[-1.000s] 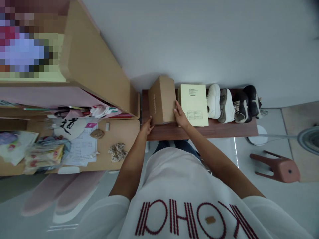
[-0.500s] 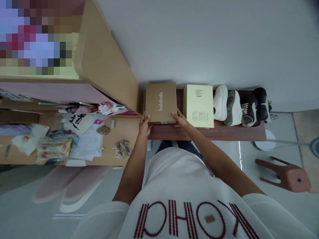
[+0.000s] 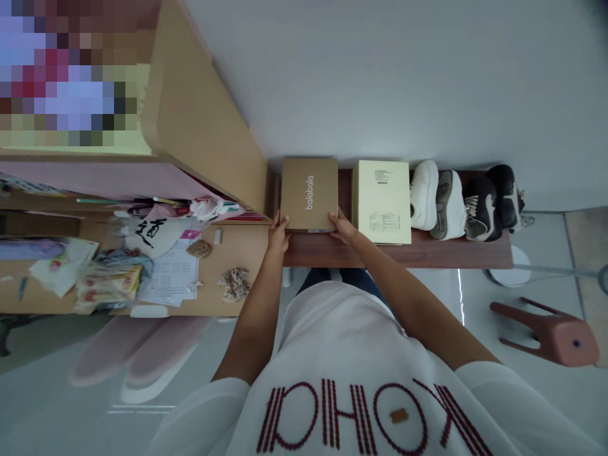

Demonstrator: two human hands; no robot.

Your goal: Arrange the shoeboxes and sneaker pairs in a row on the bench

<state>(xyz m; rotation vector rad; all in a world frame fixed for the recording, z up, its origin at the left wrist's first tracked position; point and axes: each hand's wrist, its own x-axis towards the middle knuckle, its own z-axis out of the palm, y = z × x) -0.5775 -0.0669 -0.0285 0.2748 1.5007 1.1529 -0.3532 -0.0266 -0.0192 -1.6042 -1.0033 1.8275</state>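
A brown cardboard shoebox (image 3: pixel 308 192) with white lettering lies flat on the dark wooden bench (image 3: pixel 408 253), hard against the wall and the side of a desk cabinet. My left hand (image 3: pixel 278 232) grips its near left corner. My right hand (image 3: pixel 342 227) holds its near right corner. A pale yellow box (image 3: pixel 381 200) lies flat just to the right of it, with a small gap between them.
White shoes (image 3: pixel 436 194) and dark shoes (image 3: pixel 494 199) stand in a row at the bench's right end. A cluttered wooden desk (image 3: pixel 237 253) with papers sits to the left. A reddish stool (image 3: pixel 546 326) lies tipped on the floor at right, near a fan base (image 3: pixel 515 265).
The brown box was tilted on its side a second ago; it has been turned down flat, lid up, and pushed slightly back toward the wall. Both hands stayed on its near corners.
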